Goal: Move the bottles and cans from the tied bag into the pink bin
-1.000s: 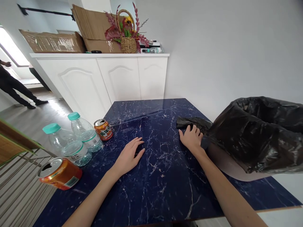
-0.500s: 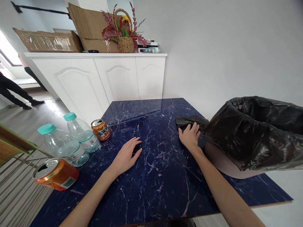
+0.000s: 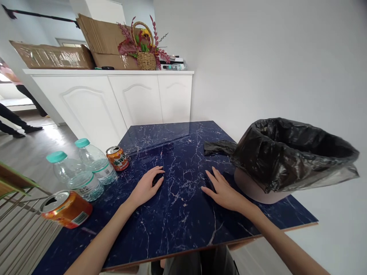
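Note:
My left hand (image 3: 147,186) rests on the dark blue marbled table (image 3: 177,221), fingers loosely apart, with nothing in it. My right hand (image 3: 223,190) lies flat with spread fingers, also holding nothing, beside a bin (image 3: 252,189) lined with a black plastic bag (image 3: 260,164). A tail of black plastic (image 3: 218,148) stretches from the bin across the table, beyond my right fingertips. On the left stand two clear bottles with teal caps, a nearer bottle (image 3: 78,177) and a farther bottle (image 3: 96,162). An orange can (image 3: 117,158) stands beyond them, and another orange can (image 3: 67,208) nearer me; both are opened.
Behind the table is a white cabinet (image 3: 86,101) bearing cardboard boxes (image 3: 48,56) and a flower basket (image 3: 146,61). A metal rack (image 3: 20,233) stands at the left edge. A person's legs (image 3: 14,120) show at far left. A wall borders the right.
My right hand has come off the black plastic tail and drawn back toward me onto the table. My left hand stays in nearly the same place. The view has shifted slightly.

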A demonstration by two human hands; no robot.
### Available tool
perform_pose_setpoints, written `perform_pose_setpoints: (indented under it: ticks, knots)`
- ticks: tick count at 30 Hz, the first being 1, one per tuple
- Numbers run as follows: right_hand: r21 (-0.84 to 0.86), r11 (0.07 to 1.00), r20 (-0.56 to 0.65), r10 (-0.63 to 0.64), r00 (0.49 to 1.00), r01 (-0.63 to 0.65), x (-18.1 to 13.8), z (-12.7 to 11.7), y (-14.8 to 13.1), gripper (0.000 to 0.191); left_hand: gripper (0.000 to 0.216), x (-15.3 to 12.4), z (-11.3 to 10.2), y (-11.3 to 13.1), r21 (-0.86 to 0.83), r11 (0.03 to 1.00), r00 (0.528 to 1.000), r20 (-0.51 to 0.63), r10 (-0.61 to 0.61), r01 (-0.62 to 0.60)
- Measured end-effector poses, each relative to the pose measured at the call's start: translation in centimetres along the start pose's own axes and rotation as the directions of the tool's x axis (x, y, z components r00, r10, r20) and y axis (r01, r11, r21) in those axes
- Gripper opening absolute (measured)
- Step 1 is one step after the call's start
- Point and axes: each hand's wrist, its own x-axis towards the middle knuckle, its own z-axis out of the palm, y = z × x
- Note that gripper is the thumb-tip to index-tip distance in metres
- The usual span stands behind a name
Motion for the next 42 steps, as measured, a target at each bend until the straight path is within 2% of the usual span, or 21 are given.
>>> perform_pose_setpoints:
  ticks: [2,4,9,15,22,42]
  knots:
    - [0.058,0.995,0.026,-0.079,0.997,0.077,-2.9,-1.2,0.1,0.084,0.045,0.0,-0.2,0.3,-0.079,0.996,0.999,-0.02,-0.037,0.035]
    - [0.075,0.993,-0.005,-0.095,0.995,0.095,-4.8,-1.7,0.1,0.078,0.047,0.0,-0.4,0.6,-0.153,0.985,0.996,-0.043,-0.082,0.074]
    - [0.012,0.991,-0.093,-0.135,0.986,0.136,-6.6,0.3,0.0,0.071,0.052,-0.2,-1.1,0.8,-0.273,0.947,0.975,-0.097,-0.2,0.167]
    - [0.004,0.99,-0.248,-0.138,0.959,0.143,-6.9,1.8,0.0,0.067,0.055,0.1,-1.2,0.4,-0.37,0.905,0.955,-0.122,-0.27,0.209]
    - [-0.034,0.978,-0.359,-0.204,0.911,0.206,-6.6,2.1,0.2,0.058,0.053,0.2,-1.5,0.4,-0.38,0.902,0.957,-0.114,-0.267,0.207]
    - [-0.044,0.977,-0.379,-0.209,0.901,0.208,-6.6,2.2,0.3,0.055,0.055,-0.1,-1.9,0.7,-0.315,0.927,0.961,-0.111,-0.252,0.207]
